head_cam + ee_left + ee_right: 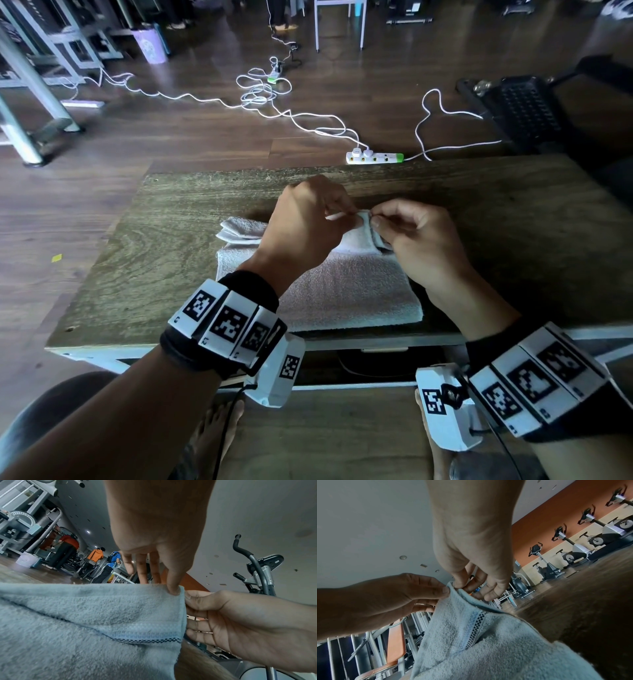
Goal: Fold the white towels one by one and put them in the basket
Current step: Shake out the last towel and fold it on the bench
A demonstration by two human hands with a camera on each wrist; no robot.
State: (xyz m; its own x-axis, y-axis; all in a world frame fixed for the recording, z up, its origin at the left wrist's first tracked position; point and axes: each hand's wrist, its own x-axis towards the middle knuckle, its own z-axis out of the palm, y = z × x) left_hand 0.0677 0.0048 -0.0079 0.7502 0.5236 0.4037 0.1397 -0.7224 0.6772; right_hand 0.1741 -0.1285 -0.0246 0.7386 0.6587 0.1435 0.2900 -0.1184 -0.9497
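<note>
wrist bands: both wrists wear black bands with white marker blocks, hanging over the near edge of the desk
towel: white, lying flat by the near edge around the middle, its far part lifted up off the wood
left hand: thumb and fingers pinching the raised corner of the towel
right hand: pinching that same corner right beside the left, fingertips nearly touching
second towel: bunched up just behind the flat one, a bit toward the left
power strip: on the floor past the far edge, white cables trailing off
</note>
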